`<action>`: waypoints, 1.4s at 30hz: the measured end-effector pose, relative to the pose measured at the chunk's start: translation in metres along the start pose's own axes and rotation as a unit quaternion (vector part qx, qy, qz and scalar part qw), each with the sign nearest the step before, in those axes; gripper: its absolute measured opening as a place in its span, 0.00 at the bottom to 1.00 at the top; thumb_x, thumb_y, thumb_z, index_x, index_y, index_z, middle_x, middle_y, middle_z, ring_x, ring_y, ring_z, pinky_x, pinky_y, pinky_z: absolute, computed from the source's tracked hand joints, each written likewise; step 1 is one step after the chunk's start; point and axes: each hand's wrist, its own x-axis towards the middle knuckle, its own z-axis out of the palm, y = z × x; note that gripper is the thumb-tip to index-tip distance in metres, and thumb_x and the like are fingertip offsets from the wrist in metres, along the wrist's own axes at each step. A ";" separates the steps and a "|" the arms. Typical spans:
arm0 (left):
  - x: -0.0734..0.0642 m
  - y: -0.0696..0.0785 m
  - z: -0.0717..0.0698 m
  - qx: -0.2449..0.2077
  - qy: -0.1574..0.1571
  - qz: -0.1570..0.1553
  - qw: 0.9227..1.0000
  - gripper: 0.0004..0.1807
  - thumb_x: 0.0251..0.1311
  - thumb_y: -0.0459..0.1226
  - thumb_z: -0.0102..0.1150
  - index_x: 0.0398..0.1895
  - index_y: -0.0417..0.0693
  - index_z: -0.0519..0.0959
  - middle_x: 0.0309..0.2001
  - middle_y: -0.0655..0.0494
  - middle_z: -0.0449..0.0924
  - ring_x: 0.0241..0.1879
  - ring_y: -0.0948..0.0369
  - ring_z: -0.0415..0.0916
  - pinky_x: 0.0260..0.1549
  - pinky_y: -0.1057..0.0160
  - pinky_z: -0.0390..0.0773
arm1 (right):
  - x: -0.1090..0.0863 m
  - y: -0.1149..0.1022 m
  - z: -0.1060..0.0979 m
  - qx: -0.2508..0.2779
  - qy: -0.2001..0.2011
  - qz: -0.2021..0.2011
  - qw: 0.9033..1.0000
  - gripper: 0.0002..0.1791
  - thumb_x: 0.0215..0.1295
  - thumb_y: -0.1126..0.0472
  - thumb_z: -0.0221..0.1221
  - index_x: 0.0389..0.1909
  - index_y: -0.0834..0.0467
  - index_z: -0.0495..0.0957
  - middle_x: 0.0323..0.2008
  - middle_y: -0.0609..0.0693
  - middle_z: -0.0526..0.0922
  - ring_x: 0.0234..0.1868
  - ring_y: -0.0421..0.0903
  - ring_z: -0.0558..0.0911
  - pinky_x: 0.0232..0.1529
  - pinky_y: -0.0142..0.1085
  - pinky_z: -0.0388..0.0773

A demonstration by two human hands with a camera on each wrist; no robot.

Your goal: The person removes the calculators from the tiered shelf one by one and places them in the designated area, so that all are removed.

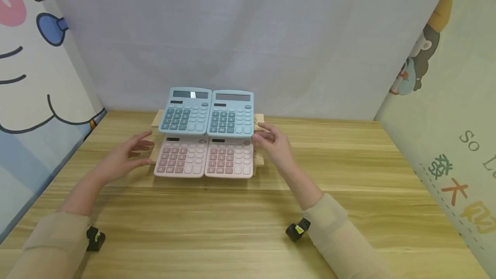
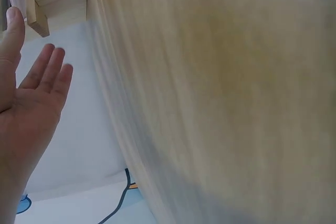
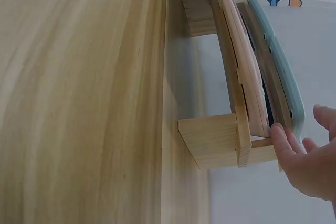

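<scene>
- My right hand [image 1: 276, 145], fingers loosely bent, seems to grip nothing; it is right at the edge of the two light-blue calculators [image 1: 240, 113], whether touching I cannot tell.
- My left hand [image 1: 122, 160], fingers parted, holds nothing beside the rack's left side.
- Below the blue pair lie two pink calculators [image 1: 196, 156], tilted likewise, probably so every keypad faces me.
- One wooden rack [image 3: 210, 140] supports all four above the table [image 1: 232, 227].

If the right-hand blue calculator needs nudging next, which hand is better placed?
Probably the right hand: it sits at the lower right corner of that blue calculator, while the left hand is beside the opposite end of the rack.
</scene>
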 end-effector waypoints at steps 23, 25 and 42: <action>0.007 -0.013 -0.001 -0.087 -0.060 -0.082 0.991 0.43 0.60 0.48 0.59 0.74 0.49 0.51 0.65 0.36 0.64 0.62 0.44 0.67 0.55 0.51 0.74 | 0.009 -0.004 0.025 0.106 0.067 0.056 0.991 0.25 0.60 0.67 0.62 0.59 0.59 0.71 0.46 0.62 0.81 0.43 0.56 0.84 0.47 0.39 0.81; 0.008 -0.013 0.000 -0.087 -0.063 -0.089 0.990 0.43 0.60 0.49 0.60 0.74 0.48 0.52 0.65 0.36 0.64 0.61 0.45 0.67 0.55 0.51 0.73 | 0.008 -0.005 0.024 0.106 0.069 0.060 0.990 0.25 0.60 0.68 0.61 0.59 0.59 0.71 0.46 0.61 0.81 0.43 0.56 0.84 0.47 0.39 0.81; 0.006 -0.003 -0.001 -0.081 -0.066 -0.093 0.990 0.42 0.60 0.51 0.58 0.72 0.43 0.55 0.66 0.36 0.62 0.61 0.43 0.67 0.55 0.49 0.73 | -0.003 -0.003 0.018 0.127 0.070 0.060 0.988 0.25 0.59 0.71 0.61 0.58 0.60 0.70 0.48 0.60 0.79 0.45 0.53 0.83 0.46 0.35 0.81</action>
